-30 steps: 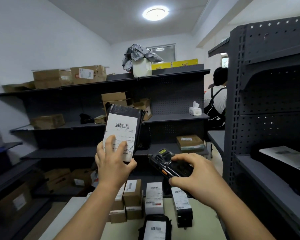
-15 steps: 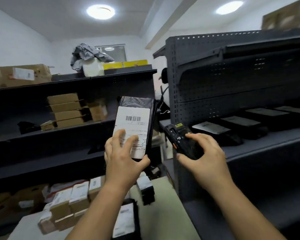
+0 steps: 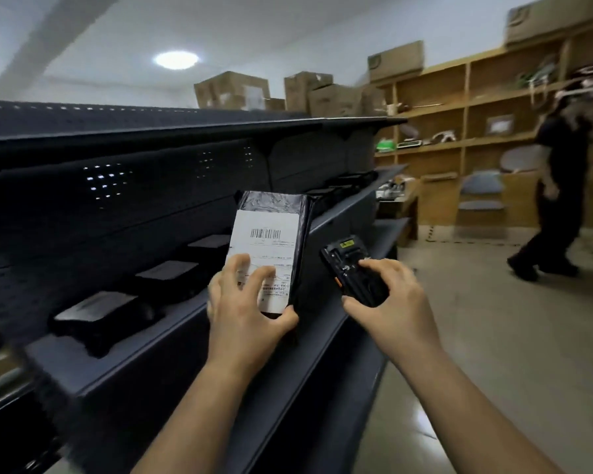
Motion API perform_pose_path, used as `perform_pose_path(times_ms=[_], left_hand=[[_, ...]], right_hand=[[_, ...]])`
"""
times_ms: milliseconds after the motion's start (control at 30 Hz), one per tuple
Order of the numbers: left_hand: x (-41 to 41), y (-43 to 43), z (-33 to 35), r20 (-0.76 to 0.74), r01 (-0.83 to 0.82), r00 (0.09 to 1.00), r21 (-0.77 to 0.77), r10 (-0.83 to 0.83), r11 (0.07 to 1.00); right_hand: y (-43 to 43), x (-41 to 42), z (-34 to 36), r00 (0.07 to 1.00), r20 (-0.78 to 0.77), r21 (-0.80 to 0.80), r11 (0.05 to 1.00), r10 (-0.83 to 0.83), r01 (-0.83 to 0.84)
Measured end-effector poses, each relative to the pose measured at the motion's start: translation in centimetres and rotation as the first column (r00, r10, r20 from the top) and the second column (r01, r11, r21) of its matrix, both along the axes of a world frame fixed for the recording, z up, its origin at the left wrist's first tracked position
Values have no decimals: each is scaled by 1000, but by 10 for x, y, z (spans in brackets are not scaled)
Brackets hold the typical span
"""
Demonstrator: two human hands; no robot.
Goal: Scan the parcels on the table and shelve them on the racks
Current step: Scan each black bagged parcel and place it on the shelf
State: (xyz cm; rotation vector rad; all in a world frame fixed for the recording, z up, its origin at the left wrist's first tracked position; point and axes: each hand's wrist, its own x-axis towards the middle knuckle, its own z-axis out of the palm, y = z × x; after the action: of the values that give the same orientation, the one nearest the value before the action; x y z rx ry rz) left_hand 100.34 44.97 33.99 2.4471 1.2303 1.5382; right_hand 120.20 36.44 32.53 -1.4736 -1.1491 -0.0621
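A person's left hand [image 3: 243,313] grips a black parcel [image 3: 271,241] upright by its lower end. The barcode label faces them, probably for easy reading. The parcel is held beside the dark rack [image 3: 185,328]. The right hand [image 3: 391,295] clasps a handheld scanner [image 3: 350,268] just beside it. Shelved parcels [image 3: 98,311] are blurred, and fingers hide much of the scanner.

A round white ceiling light [image 3: 177,59] glows overhead. An open wooden shelving unit [image 3: 466,104] lines the far wall, with brown cardboard boxes [image 3: 396,59] on its top edge and a blurred green rounded object [image 3: 386,145] at the left end of a middle shelf. A blue-grey padded chair [image 3: 481,193] stands before it. A person in dark clothes [image 3: 558,200] stands on the pale tiled floor [image 3: 493,336].
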Motion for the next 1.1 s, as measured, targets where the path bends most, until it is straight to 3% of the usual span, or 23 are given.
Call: perform_pose_path(times_ms=[300,667,1100], left_hand=[[208,78,-16,-10,127,992,-76,-129,989],[389,250,-44,23,216,976,-125,-214,968],[727,406,-53,-2,444,893,-174,-451,879]], right_hand=[[43,194,-20,986,-19,-19,986,-167,167],[202,359,-41,975,-19,-45,975,-220,219],[320,652,-53,882,-12,-123,876,-471,466]])
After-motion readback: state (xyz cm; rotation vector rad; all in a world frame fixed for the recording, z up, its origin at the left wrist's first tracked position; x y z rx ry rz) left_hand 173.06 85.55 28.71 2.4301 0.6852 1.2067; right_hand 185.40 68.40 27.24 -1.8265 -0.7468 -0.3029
